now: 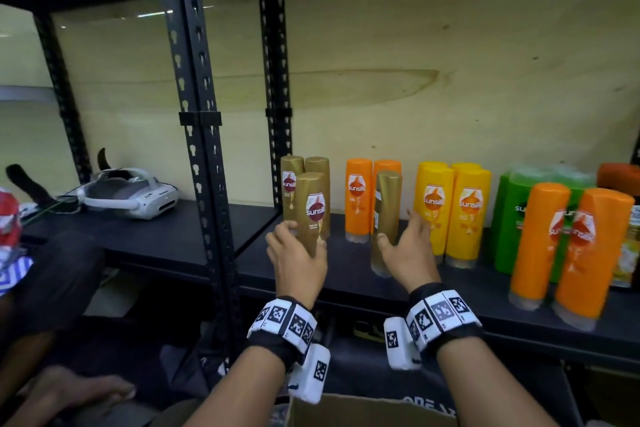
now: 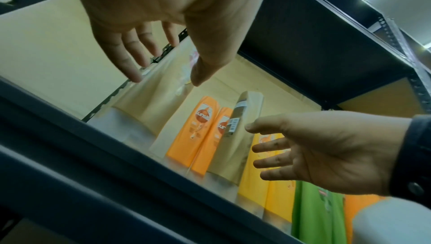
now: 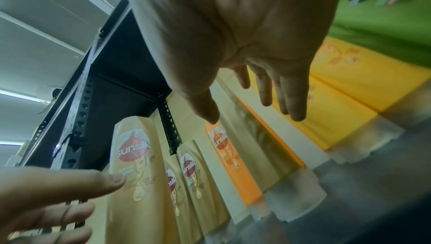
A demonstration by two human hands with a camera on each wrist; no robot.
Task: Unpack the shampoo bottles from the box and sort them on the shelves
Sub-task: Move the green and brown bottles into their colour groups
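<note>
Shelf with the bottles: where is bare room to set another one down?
Bare shelf board lies along the front edge, between the gold bottles and the turned gold bottle, and in front of the yellow bottles. The right end is crowded with orange bottles and green bottles.

"Sunsilk" reads on the gold bottles and orange bottles.

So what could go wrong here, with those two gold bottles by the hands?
The gold bottle by the open right hand stands alone in front of the orange bottles; a nudge might topple it into them. The left hand touches the front gold bottle, which could knock the two gold bottles behind it.
</note>
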